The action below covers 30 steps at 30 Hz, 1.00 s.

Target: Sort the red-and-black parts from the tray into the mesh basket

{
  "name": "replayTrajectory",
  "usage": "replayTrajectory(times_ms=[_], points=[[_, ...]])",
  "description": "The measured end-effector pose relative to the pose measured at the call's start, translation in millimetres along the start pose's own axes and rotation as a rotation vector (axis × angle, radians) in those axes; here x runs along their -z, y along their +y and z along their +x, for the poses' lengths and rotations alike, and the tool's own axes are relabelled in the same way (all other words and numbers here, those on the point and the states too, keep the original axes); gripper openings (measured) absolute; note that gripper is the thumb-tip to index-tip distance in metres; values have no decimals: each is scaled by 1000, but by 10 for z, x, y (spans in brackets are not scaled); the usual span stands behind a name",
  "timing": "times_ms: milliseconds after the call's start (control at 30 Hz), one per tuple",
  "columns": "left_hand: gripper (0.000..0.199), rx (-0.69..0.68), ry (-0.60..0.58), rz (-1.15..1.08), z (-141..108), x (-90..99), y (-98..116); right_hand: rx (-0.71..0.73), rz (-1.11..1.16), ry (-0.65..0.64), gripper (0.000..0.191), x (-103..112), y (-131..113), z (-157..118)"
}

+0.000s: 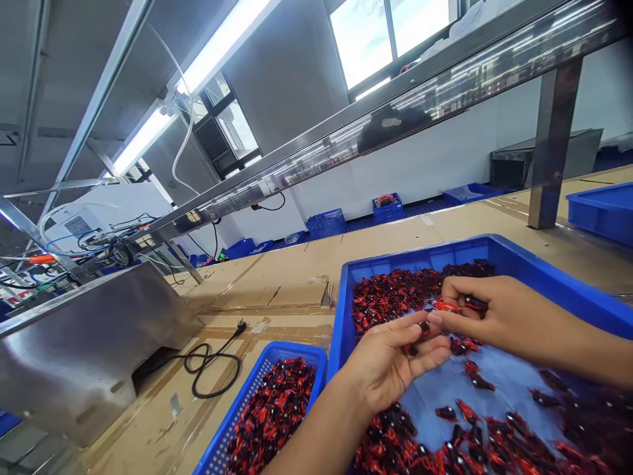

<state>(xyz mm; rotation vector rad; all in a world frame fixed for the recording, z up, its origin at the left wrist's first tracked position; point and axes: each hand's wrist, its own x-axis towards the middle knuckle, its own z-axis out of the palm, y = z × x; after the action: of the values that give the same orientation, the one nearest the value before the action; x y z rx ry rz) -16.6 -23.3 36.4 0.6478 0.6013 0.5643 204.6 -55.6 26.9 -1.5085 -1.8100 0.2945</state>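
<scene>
Both hands are over a large blue tray (554, 280) holding many small red-and-black pieces (395, 293). My left hand (390, 363), palm up, pinches a small dark piece (424, 327) between thumb and fingers, and another dark bit shows beneath them. Touching its fingertips, my right hand (479, 310) has a red-and-black piece (448, 306) held in its curled fingers. Below the hands, loose pieces (477, 376) lie scattered on the tray's pale bottom.
A smaller blue basket (319, 359) full of similar pieces stands left of the tray. Farther left are a black cable with a plug (212, 359) and a metal housing (99, 343). A metal post (556, 145) rises behind the tray, near another blue bin (601, 211).
</scene>
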Motion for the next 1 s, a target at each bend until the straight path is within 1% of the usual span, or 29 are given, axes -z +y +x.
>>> replayTrajectory(times_ms=[67,167,233,367,433,533,600,667,733,800,833,933,1000], points=[[32,-9,-7,-19,11,31,12,40,-36,-1,54,5,-57,-25],[34,-22,-89,-18,15,70,35,150,-117,22,63,10,-126,-78],[32,-38,-145,24,5,78,46,248,-155,56,64,15,-161,-119],[29,-48,-221,111,-30,55,51,456,-212,128,63,40,-229,-180],[25,-33,-243,133,-42,45,52,523,-235,151,62,63,-256,-192],[16,45,-247,151,-34,60,55,571,-290,196,63,96,-279,-195],[18,147,-237,192,-8,91,49,603,-329,222,64,104,-292,-194],[30,269,-237,273,24,126,32,648,-356,229,66,93,-311,-199],[54,363,-272,375,50,150,6,684,-371,215,66,60,-338,-210],[71,395,-327,450,54,146,-21,708,-359,210,65,9,-369,-232],[75,399,-350,470,47,132,-31,710,-335,208,64,-19,-385,-246],[68,430,-359,474,0,57,-46,669,-221,208,59,-81,-444,-300],[64,472,-357,455,-28,9,-47,620,-140,202,52,-97,-502,-340]])
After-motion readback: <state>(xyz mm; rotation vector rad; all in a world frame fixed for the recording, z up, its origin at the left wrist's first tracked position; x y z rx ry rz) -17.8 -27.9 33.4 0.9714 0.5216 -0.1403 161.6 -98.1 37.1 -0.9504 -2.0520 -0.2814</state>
